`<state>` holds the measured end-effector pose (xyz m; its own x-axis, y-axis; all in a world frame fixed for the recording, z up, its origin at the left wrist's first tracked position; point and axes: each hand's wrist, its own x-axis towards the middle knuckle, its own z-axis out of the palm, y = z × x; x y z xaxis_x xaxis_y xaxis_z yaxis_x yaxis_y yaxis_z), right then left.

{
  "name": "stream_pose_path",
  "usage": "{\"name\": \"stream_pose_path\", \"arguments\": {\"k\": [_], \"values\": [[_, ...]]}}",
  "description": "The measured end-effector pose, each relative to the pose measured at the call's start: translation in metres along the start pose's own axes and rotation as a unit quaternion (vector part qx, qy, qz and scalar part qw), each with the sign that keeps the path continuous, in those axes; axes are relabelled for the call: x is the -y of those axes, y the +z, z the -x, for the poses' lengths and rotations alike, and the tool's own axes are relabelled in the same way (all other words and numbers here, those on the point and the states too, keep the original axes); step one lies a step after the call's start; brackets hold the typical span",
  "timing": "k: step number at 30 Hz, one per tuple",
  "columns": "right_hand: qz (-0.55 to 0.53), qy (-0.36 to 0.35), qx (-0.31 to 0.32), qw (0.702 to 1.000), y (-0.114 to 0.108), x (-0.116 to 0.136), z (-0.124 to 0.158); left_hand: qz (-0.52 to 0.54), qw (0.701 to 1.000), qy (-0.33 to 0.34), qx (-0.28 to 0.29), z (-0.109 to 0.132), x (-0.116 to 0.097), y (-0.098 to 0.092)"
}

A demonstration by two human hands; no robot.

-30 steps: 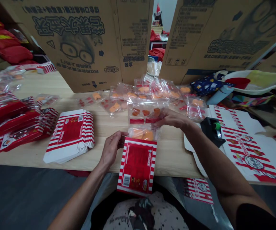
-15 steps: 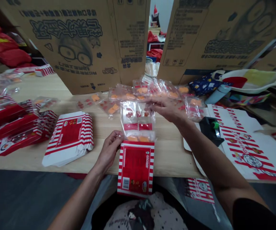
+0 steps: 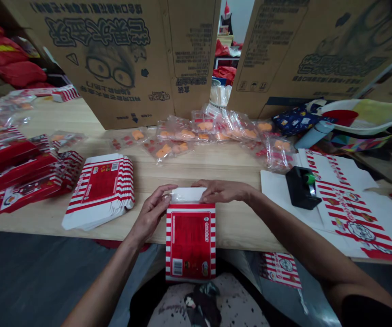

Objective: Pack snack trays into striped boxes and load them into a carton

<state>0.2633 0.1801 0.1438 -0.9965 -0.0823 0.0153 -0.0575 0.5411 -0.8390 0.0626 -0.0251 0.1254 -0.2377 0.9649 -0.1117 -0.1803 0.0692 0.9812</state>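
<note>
Centrally, one red-and-white striped cardboard box (image 3: 191,240); left hand (image 3: 153,209) and right hand (image 3: 221,191), both half-curled, at its white open end (image 3: 186,195), grip unclear. One black tape dispenser (image 3: 298,188) rightward.

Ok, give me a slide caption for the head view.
Both hands at the far end of a striped box, clear packs beyond.

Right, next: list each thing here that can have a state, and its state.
Red-and-white striped cardboard box: far end open, white card flap out.
Left bare hand: at the flap's left edge, fingers bent.
Right bare hand: on the flap's right side.
Striped red cardboard cartons: stacked, white flaps showing.
Clear plastic packets: loosely heaped.
Black tape dispenser: unheld.
Printed white card sheets: lying flat, unfolded.
</note>
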Motion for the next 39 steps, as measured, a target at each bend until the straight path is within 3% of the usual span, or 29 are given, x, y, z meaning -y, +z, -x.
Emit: {"name": "stream_pose_path", "arguments": {"k": [4,8,12,15,21,24,27,30,32,35,39], "values": [[0.050,-0.036,0.019,0.998,-0.005,0.025,0.004,-0.218,0.973,0.054,0.060,0.004,-0.022,-0.005],[0.158,0.005,-0.067,0.985,-0.004,0.058,0.018,-0.380,0.900,0.209,0.038,0.005,-0.047,-0.010],[0.304,0.060,-0.252,0.917,0.010,0.077,0.026,-0.436,0.826,0.354,-0.053,-0.006,-0.058,-0.007],[0.400,0.089,-0.284,0.867,0.016,0.071,0.024,-0.462,0.780,0.420,-0.042,-0.019,-0.054,-0.003],[0.493,0.122,-0.251,0.824,0.017,0.065,0.013,-0.536,0.742,0.403,-0.007,-0.029,-0.045,-0.004],[0.489,0.148,-0.239,0.826,0.014,0.080,0.009,-0.609,0.708,0.358,-0.003,-0.023,-0.057,0.000],[0.445,0.153,-0.244,0.848,0.010,0.084,0.011,-0.657,0.681,0.324,0.000,-0.019,-0.068,0.006],[0.302,0.067,-0.324,0.894,0.017,0.067,0.017,-0.632,0.705,0.321,-0.009,-0.020,-0.063,0.007],[0.157,0.001,-0.416,0.896,0.030,0.050,0.018,-0.574,0.739,0.351,-0.033,-0.023,-0.048,0.008],[0.046,-0.019,-0.539,0.841,0.056,0.025,0.012,-0.418,0.796,0.419,-0.129,-0.032,-0.015,0.013],[0.192,-0.045,-0.592,0.782,0.076,0.005,0.004,-0.219,0.849,0.401,-0.265,-0.041,0.018,0.026]]}}
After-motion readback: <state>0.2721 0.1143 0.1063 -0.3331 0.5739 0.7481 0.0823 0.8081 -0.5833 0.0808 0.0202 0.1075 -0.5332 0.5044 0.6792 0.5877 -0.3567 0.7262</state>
